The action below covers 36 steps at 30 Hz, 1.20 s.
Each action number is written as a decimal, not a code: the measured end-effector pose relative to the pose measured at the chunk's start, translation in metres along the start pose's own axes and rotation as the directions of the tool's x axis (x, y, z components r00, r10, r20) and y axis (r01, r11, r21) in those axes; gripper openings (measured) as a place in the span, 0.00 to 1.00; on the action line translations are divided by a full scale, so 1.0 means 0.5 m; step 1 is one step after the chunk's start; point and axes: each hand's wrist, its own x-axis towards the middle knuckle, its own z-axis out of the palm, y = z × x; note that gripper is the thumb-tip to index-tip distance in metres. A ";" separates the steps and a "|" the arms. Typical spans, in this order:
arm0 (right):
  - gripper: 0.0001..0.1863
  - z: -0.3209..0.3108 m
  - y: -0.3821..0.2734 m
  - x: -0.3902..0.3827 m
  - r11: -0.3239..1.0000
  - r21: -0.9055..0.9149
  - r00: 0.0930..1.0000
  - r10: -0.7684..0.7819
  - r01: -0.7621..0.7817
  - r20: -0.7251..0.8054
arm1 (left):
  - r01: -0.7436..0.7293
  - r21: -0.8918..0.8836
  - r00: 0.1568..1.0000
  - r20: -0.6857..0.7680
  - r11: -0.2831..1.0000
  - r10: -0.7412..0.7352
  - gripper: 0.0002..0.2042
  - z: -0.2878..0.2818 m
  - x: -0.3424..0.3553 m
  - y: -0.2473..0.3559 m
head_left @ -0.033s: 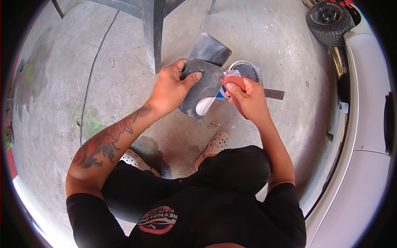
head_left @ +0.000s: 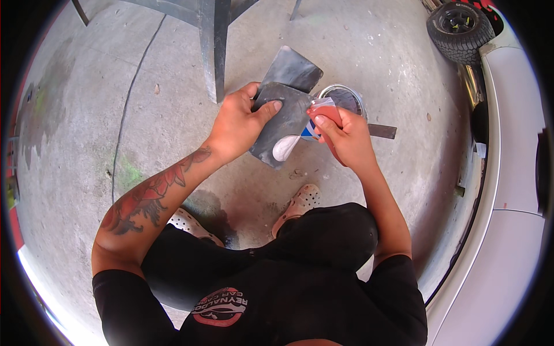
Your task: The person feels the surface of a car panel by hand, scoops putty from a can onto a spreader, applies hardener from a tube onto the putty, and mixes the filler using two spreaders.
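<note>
My left hand grips two dark grey flat plates, its thumb pressed on the front plate. The back plate sticks out beyond it at the far side. A smooth whitish dollop of paste lies near the front plate's close edge. Closed around a flat red squeeze tube is my right hand, its thumb lying along the tube. The tube's pale, crinkled end is beside the front plate's right corner. Just beyond this hand stands an open can, partly hidden by it.
A dark flat strip extends right of my right hand. A dark metal stand rises on the far side of the concrete floor. On the right are a light car body and a loose wheel.
</note>
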 end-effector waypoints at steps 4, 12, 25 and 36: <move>0.14 0.001 -0.002 0.000 1.000 -0.021 1.000 -0.007 0.007 0.001 | -0.033 -0.019 0.999 -0.007 0.999 0.033 0.10 0.002 -0.001 -0.003; 0.15 0.002 -0.013 -0.002 0.998 -0.053 1.000 -0.020 0.021 0.015 | -0.053 0.040 0.999 0.004 0.998 0.053 0.09 0.001 -0.003 -0.004; 0.15 -0.002 0.005 0.003 0.974 -0.227 0.999 0.023 -0.017 0.027 | -0.060 0.040 0.998 0.024 0.997 0.059 0.10 0.007 -0.008 0.005; 0.12 0.001 0.009 0.000 0.826 -0.563 0.999 -0.040 0.017 -0.028 | -0.124 0.114 0.992 -0.001 0.986 0.125 0.12 0.015 0.003 -0.032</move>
